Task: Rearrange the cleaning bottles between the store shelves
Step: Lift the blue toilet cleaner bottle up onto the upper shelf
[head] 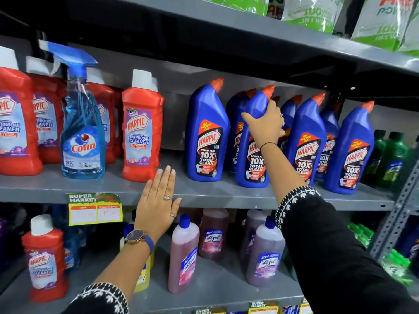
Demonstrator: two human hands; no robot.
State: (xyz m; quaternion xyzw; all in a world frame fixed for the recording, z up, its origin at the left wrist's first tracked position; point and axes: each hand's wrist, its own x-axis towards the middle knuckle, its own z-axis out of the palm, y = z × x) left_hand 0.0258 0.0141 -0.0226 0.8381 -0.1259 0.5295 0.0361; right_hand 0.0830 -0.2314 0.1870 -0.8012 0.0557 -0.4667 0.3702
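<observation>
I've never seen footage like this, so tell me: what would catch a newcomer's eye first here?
Probably the right hand gripping the neck of a blue Harpic bottle in the row on the middle shelf. Next, the left hand, open and flat at that shelf's front edge, with rings and a wristwatch. To the left, a blue Colin spray bottle stands among red Harpic bottles.

The right hand [265,123] covers the neck and upper label of one blue bottle [254,155]; its palm side cannot be seen. Behind that bottle, more blue bottles [235,123] show only in slivers. Far left of it, a red bottle [13,123] is cut by the frame edge. Below it, the price tag [95,210] has writing too faint to read. Above it, green pouches [317,14] run off the top edge.
</observation>
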